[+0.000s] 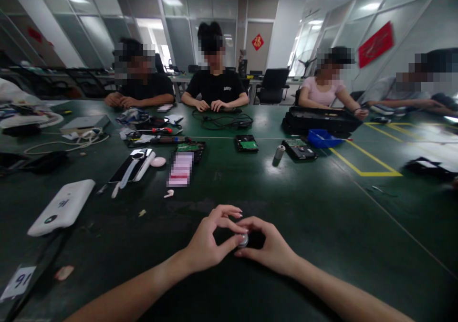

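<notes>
Across the green table (332,226), we noted from left to right a numbered card (18,283) near the edge, then a white plastic case (62,207) bearing handwritten marks. Beside these we found a watch (138,156) lying on a dark slab, a pink round case (158,161), an earbud (169,194) and a phone (181,169) with its screen lit. On the far side sat a person in a black shirt (214,88). In the near middle, we saw the left hand (211,241) with thumb and forefinger clamped on a small silver cylinder (243,241), its other fingers raised. The cylinder lay between both hands, just above the table. The right hand (274,245) curved its thumb and forefinger about the same piece; we could not tell whether both pressed it. Beyond stood a hard drive (246,143), then an upright metal can (280,152), a second drive (299,149) and a blue tray (324,139). Farther right we marked yellow tape (379,174).
</notes>
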The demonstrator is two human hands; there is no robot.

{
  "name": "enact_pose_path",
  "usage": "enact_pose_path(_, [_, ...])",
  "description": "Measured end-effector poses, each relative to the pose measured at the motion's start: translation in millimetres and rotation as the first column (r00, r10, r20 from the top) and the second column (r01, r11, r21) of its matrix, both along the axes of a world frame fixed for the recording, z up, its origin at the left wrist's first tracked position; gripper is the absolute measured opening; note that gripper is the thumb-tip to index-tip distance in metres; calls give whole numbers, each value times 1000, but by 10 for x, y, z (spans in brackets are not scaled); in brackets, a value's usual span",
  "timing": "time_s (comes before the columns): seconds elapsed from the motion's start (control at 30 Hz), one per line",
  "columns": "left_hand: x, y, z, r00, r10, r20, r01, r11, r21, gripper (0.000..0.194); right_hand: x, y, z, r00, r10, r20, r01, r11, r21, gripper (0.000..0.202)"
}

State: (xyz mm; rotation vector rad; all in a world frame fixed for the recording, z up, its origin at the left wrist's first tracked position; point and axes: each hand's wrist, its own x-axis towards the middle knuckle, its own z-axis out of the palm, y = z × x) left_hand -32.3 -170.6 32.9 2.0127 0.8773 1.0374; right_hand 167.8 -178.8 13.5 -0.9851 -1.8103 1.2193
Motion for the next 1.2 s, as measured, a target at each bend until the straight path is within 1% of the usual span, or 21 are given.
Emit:
enact_pose_path(0.03, [7, 3, 10, 1000, 4, 5, -4, 1000, -6, 8, -8, -16, -8, 1000, -3, 14, 3, 1000, 13, 45])
enact_pose_path(0.1, [24, -4, 24, 1000, 13, 1, -13, 1000, -13, 6, -18, -41, -15, 999, -9, 36, 8, 1000, 29, 43])
enact_pose_path(0.17, [38, -16, 31, 999, 33, 4, -33, 999, -14, 8, -26, -50, -8, 999, -8, 47, 7, 1000, 21, 42])
enact_pose_path(0.23, [29, -7, 41, 998, 53, 46, -52, 998, -24, 13, -31, -47, 8, 998, -16, 60, 15, 1000, 15, 43])
enact_pose_path(0.3, [-22, 58, 66, 989, 82, 122, -79, 996, -35, 19, -31, -38, 27, 997, -28, 72, 26, 999, 21, 43])
enact_pose_path(0.37, [-120, 189, 107, 980, 147, 134, -145, 989, -27, 22, -19, -30, 49, 996, -24, 81, 22, 999, 23, 43])
enact_pose_path(0.4, [-180, 273, 127, 978, 194, 78, -194, 981, -5, 21, -8, -28, 59, 996, -17, 85, 16, 1000, 20, 43])
enact_pose_path(0.43, [-241, 360, 143, 972, 235, -16, -234, 972, 20, 20, 5, -26, 68, 996, -8, 89, 7, 1000, 15, 42])
enact_pose_path(0.47, [-297, 444, 152, 962, 241, -130, -239, 970, 28, 21, 20, -25, 75, 996, -3, 94, 1, 1000, 12, 42])
enact_pose_path(0.53, [-380, 575, 142, 954, 203, -223, -205, 979, 17, 20, 47, -26, 82, 994, 1, 105, -1, 1000, 4, 41])
enact_pose_path(0.63, [-412, 645, 68, 942, 132, -310, -141, 990, -9, 18, 71, -35, 68, 994, 7, 107, -5, 1000, -15, 41])
enact_pose_path(0.7, [-402, 634, 10, 929, 110, -354, -124, 992, -15, 19, 75, -40, 50, 994, 13, 106, -11, 1000, -18, 42])
enact_pose_path(0.83, [-415, 614, -48, 908, 118, -403, -128, 992, 1, 32, 80, -34, 36, 995, 19, 102, -19, 1000, -5, 45])
enact_pose_path(0.87, [-422, 618, -48, 905, 123, -408, -131, 991, 9, 32, 83, -30, 40, 994, 21, 103, -20, 1000, -6, 46])
enact_pose_path(0.97, [-411, 611, -21, 903, 154, -402, -147, 988, 49, 23, 93, -22, 65, 993, 29, 116, -28, 1000, -12, 47])
enact_pose_path(1.03, [-359, 562, 15, 908, 195, -371, -172, 981, 94, 18, 96, -23, 81, 992, 31, 124, -30, 1000, -8, 45])
enact_pose_path(1.13, [-231, 399, 69, 928, 245, -281, -208, 966, 156, 10, 92, -27, 87, 991, 33, 132, -35, 999, 13, 41])
enact_pose_path(1.17, [-186, 331, 80, 941, 243, -233, -206, 963, 174, 10, 88, -28, 83, 990, 33, 138, -37, 999, 27, 41])
enact_pose_path(1.2, [-144, 264, 85, 965, 215, -153, -184, 963, 195, 10, 85, -29, 76, 988, 35, 149, -41, 998, 43, 41])
